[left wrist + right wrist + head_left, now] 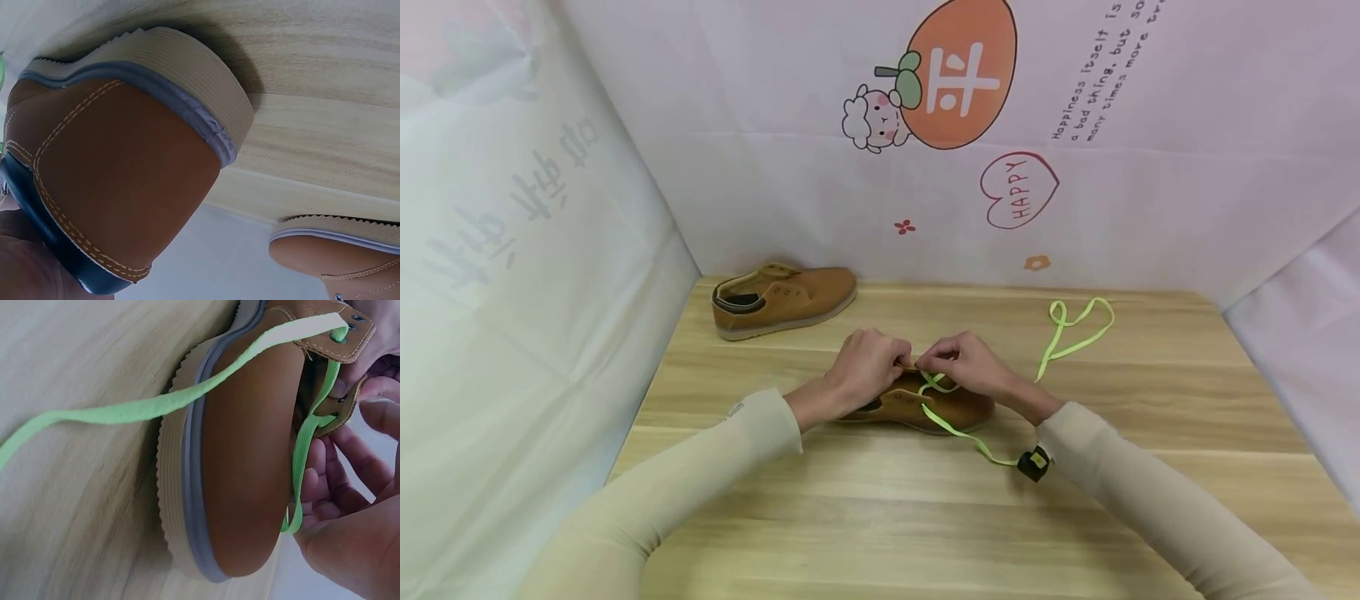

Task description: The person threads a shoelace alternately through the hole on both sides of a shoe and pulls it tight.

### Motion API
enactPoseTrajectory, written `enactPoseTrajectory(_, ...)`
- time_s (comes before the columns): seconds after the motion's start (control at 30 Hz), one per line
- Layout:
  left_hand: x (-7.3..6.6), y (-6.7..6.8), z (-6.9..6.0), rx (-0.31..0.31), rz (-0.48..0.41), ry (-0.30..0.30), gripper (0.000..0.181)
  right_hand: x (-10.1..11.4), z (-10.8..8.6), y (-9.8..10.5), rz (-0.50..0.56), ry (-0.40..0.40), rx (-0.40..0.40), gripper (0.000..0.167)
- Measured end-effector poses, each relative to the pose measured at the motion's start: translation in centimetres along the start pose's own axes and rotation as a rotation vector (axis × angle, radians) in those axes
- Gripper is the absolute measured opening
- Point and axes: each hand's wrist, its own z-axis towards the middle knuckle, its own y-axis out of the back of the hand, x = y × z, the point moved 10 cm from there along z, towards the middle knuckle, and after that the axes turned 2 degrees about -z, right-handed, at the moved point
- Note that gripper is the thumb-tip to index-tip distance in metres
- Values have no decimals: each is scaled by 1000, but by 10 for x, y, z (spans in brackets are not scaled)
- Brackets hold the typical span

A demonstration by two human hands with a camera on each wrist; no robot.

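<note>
A brown leather shoe (962, 408) lies on the wooden table, toe to the right, a bright green shoelace (955, 431) running through some of its eyelets. My left hand (867, 367) grips the far eyelet flap from the heel side. In the left wrist view the heel (125, 181) fills much of the picture, with part of that hand at the lower left edge. At the same flap, my right hand (966, 364) has curled fingers pinching at the eyelet. The right wrist view shows the lace (303, 456) entering this eyelet; its tip is hidden by my fingers.
A second brown shoe (790, 296), without a lace, stands at the back left of the table (850, 517). A looped stretch of green lace (1075, 343) lies at the right. A black wrist device (1033, 464) sits by the right cuff. White printed cloth (820, 200) walls the back and sides.
</note>
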Motion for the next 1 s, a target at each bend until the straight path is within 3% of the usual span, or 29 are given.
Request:
enactPoseTrajectory(0.17, -4, -2, -2, 2, 16, -41, 20, -5, 2, -3, 16, -27, -5, 14)
enactPoseTrajectory(0.4, -3, -1, -4, -20, -41, -60, 27, -9, 2, -3, 89, -99, -18, 18)
enactPoseTrajectory(0.77, -2, 0, -11, -55, -44, -99, 14, -10, 6, 28, 476, -116, -138, 24)
enactPoseTrajectory(1.0, -1, -1, -15, -68, -58, -85, 12, -13, 3, 52, 620, -98, -210, 19)
